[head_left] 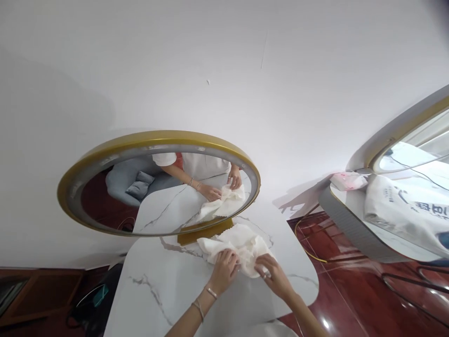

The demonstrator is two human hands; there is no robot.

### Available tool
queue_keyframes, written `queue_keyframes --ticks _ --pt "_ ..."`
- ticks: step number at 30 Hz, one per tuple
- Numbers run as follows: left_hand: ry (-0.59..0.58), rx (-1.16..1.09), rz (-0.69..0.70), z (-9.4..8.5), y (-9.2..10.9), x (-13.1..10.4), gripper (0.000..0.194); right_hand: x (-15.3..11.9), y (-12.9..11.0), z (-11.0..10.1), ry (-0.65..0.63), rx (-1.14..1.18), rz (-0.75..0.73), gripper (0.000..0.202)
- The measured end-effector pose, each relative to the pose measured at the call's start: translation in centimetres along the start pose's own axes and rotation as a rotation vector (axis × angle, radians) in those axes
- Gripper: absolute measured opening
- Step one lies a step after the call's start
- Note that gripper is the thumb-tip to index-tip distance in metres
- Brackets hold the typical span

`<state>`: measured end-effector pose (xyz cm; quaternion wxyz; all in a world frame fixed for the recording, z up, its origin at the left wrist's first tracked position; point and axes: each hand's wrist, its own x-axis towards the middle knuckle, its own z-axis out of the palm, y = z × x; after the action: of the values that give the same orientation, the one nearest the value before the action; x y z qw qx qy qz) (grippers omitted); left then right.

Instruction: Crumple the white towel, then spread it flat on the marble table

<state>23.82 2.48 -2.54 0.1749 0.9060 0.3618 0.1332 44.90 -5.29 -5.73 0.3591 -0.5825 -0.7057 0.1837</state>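
Note:
A crumpled white cloth (242,238) lies on the white marble-patterned table (157,276), close to the foot of an oval gold-framed mirror (182,135). My left hand (224,270) grips the near left part of the cloth with curled fingers; bracelets circle that wrist. At the cloth's right side, my right hand (272,276) pinches its edge between thumb and fingers, and a ring shows on one finger. Both hands and the cloth appear again as a reflection in the mirror.
To the right stands a second table (354,229) bearing a white printed bag (407,206) and a pink-and-white packet (349,180), beneath another gold-framed mirror (403,121). Red tiles (336,285) cover the floor. A wooden cabinet (45,295) and dark items sit at lower left.

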Motion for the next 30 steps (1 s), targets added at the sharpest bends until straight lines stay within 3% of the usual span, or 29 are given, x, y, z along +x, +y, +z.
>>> queue_keyframes --ticks 2,4,8,12,20,26,30 --pt "0.027 -0.094 -0.058 -0.4 0.0 -0.3 0.018 0.9 1.0 -0.9 0.118 -0.048 0.048 0.016" --pt "0.041 -0.152 -0.111 -1.1 -0.1 0.1 0.031 2.7 2.0 -1.6 0.137 -0.120 0.044 0.025" --pt "-0.003 -0.136 -0.158 -2.0 -0.7 1.3 0.045 6.5 3.2 -2.9 -0.129 -0.181 -0.032 0.029" --pt "-0.015 -0.041 -0.173 -2.5 -1.2 1.6 0.036 8.6 4.1 -4.0 -0.387 -0.137 -0.004 0.020" --pt "0.018 0.086 -0.256 -4.4 -1.9 1.0 0.019 10.1 5.3 -4.7 -0.472 -0.091 0.001 0.023" --pt "0.022 -0.081 -0.272 -5.3 -2.8 0.5 0.012 11.5 4.8 -4.4 -0.593 -0.103 -0.049 0.021" --pt "0.033 -0.158 -0.240 -6.6 -3.6 -0.2 0.018 12.4 4.5 -4.1 -0.676 -0.122 -0.097 0.016"
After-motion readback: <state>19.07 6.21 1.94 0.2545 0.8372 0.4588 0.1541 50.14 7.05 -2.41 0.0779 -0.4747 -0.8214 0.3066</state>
